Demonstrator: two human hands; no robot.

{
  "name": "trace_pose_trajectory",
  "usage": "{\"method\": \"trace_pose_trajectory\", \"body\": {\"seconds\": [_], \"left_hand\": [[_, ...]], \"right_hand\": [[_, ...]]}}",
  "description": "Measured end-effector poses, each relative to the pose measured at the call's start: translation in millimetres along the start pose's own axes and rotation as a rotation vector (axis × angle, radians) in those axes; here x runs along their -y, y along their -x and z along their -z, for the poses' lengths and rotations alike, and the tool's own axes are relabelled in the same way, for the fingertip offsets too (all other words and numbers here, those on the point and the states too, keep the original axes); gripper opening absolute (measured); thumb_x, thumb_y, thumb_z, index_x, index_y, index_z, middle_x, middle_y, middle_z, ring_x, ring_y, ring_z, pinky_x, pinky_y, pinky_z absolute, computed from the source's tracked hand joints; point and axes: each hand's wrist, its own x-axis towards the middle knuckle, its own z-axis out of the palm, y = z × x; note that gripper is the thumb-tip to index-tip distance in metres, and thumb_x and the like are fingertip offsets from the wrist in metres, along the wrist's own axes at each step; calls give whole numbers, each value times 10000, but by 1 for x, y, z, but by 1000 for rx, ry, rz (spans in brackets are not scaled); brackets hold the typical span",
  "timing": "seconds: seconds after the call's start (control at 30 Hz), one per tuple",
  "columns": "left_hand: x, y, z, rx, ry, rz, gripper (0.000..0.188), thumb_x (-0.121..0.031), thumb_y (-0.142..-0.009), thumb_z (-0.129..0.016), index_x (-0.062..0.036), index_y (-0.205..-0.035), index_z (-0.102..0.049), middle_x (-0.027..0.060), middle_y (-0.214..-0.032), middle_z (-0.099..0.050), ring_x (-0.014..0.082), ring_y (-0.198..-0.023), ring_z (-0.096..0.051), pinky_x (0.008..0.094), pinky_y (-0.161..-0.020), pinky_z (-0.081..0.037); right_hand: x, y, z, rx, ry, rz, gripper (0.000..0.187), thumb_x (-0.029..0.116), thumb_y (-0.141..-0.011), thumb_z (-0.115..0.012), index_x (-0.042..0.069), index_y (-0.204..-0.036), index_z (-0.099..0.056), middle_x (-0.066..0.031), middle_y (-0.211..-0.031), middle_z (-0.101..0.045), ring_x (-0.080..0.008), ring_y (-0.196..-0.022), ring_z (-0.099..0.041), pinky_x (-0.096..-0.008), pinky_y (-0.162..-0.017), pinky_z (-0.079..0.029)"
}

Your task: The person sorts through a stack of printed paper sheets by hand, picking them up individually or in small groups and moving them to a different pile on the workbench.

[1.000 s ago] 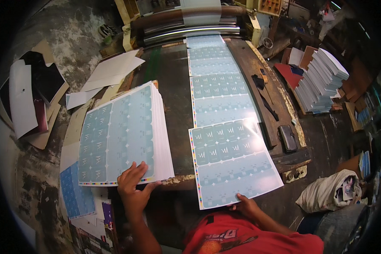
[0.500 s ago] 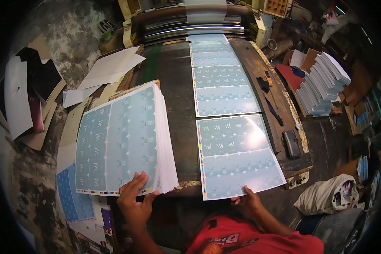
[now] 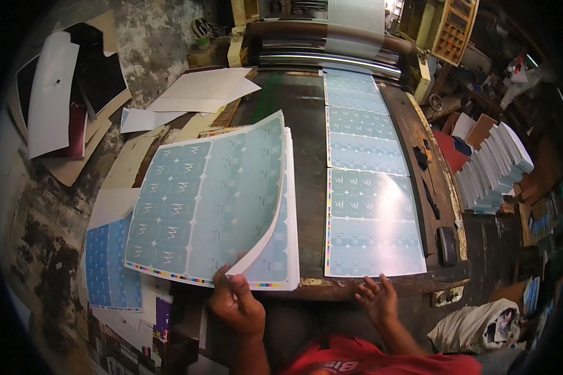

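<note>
My left hand [image 3: 238, 303] pinches the near right corner of a pale blue-green printed sheet [image 3: 216, 194]. That sheet's right side curls up off the stack of printed sheets [image 3: 278, 253] beneath it, whose white edges show. My right hand [image 3: 379, 301] holds nothing; its fingers are apart, just short of the near edge of a glossy printed sheet [image 3: 363, 244] lying on the dark table [image 3: 306, 219]. Beyond it, more sheets of the same print [image 3: 364, 140] form a line back to the machine's rollers [image 3: 331, 59].
A dark pouch-like case [image 3: 446, 245] and a cutter [image 3: 426, 147] lie along the table's right edge. Blank paper [image 3: 200, 89] lies at the back left. Stacked paper blocks [image 3: 497, 165] and a white sack [image 3: 475, 326] stand to the right. A control panel [image 3: 458, 28] rises at the back.
My left hand has lifted and curled the corner of the stack's top sheet. My right hand has let go of the front sheet's near edge. The view has shifted, so the scene sits further right.
</note>
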Motion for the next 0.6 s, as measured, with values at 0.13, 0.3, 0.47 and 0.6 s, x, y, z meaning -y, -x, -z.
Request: {"method": "trace_pose_trajectory", "body": {"seconds": [0.13,0.3,0.47,0.6], "left_hand": [[0,0,10,58,-65,87,562,-420,-1047,-406,80,-1104,-655,228,-1041,-711,328,-1000,-700,370,-839,-545],[-10,-2,-2,-83,-44,86,479,-358,-1045,-431,40,-992,-692,200,-957,-724,345,-859,-720,436,-975,-494],[-9,-15,-4,122,-207,-169,377,-201,-999,-529,41,-711,-539,214,-660,-556,426,-709,-592,492,-934,-468],[-4,-13,-1,140,-307,-218,388,-196,-988,-553,26,-674,-509,176,-582,-484,400,-589,-509,477,-865,-476]], "right_hand": [[58,-4,-142,656,153,177,758,401,-989,-516,78,-1562,-142,-207,-1558,-299,-364,-1387,-379,-504,-1126,-327],[100,-67,-334,852,186,-67,751,360,-918,-618,-45,-1464,-299,-260,-1491,-358,-365,-1384,-377,-503,-1128,-331],[119,-109,-421,831,729,128,516,285,-888,-637,-58,-1256,-528,-221,-1134,-641,-338,-909,-696,-481,-846,-563],[48,-56,-439,675,1491,1352,629,296,-895,-551,-51,-1397,-397,-294,-1447,-427,-396,-1337,-462,-526,-1098,-382]]}}
